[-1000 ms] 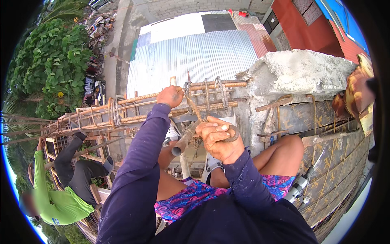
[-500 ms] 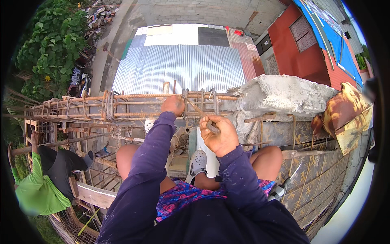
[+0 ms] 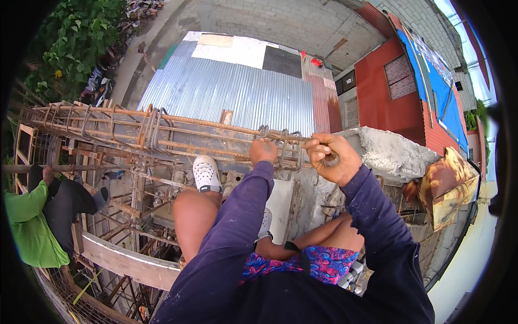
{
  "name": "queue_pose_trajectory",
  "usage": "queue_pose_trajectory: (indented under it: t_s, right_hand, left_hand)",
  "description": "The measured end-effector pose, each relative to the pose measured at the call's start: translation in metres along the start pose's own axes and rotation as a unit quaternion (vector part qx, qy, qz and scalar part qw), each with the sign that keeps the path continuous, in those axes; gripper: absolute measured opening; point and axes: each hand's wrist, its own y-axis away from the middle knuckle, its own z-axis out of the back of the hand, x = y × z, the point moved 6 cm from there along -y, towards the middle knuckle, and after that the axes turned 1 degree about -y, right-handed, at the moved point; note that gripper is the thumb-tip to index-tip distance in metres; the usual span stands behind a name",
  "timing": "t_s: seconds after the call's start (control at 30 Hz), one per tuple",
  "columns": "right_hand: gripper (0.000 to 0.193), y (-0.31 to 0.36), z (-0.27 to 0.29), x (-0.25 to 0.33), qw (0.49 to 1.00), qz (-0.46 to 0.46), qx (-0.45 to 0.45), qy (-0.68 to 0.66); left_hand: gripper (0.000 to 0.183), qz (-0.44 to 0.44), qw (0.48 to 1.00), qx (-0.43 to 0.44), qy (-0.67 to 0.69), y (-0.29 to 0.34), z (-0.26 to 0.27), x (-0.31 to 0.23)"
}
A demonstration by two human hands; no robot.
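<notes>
A rusty rebar cage (image 3: 199, 147) runs across in front of me, with wire-like stirrups (image 3: 294, 156) bunched near its right end. My left hand (image 3: 264, 152) is closed at the cage, just left of those stirrups; what its fingers hold is hidden. My right hand (image 3: 335, 160) is wrapped round a rusty metal rod (image 3: 330, 160), whose rounded end shows inside the curled fingers. That hand is right of the stirrups, beside the cage's end at the rough concrete (image 3: 394, 154).
A co-worker in a green top (image 3: 32, 227) sits among bars at the left. My shoe (image 3: 206, 174) rests by the cage. A wooden board (image 3: 127, 260) crosses below left. Corrugated roofing (image 3: 226, 86) lies beyond the cage. A rusty bent sheet (image 3: 448, 189) hangs at the right.
The view has turned and shifted. My left hand has moved right along the cage toward the stirrups. My right hand has moved out and up to the cage's right end, still gripping the rod.
</notes>
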Motion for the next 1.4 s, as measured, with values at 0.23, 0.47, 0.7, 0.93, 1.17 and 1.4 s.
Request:
queue_pose_trajectory:
  t_s: [0.23, 0.47, 0.7, 0.93, 1.17, 1.4]
  right_hand:
    - [0.018, -0.022, -0.080, 0.035, 0.627, -0.092, -0.043, 0.773]
    - [0.028, 0.001, -0.097, -0.045, -0.012, 0.059, 0.243, 0.968]
    - [0.035, 0.012, -0.034, 0.023, 0.228, -0.031, 0.104, 0.968]
    - [0.021, -0.012, -0.036, 0.016, -0.141, -0.011, 0.012, 0.990]
    - [0.041, -0.005, 0.092, -0.025, 0.661, -0.361, -0.115, 0.648]
    - [0.036, -0.033, -0.067, 0.079, 0.010, 0.097, -0.115, 0.989]
  left_hand:
    - [0.032, 0.061, 0.989, -0.051, 0.128, 0.007, -0.047, 0.011]
    - [0.028, 0.014, 0.918, 0.199, 0.343, 0.025, -0.121, 0.027]
    - [0.028, 0.208, 0.837, 0.476, 0.172, 0.112, -0.043, 0.005]
    - [0.029, 0.135, 0.830, 0.473, 0.261, 0.125, 0.051, -0.061]
    - [0.023, 0.049, 0.817, 0.318, 0.478, 0.101, 0.092, -0.086]
    - [0.020, 0.014, 0.790, 0.394, 0.470, 0.146, 0.071, -0.097]
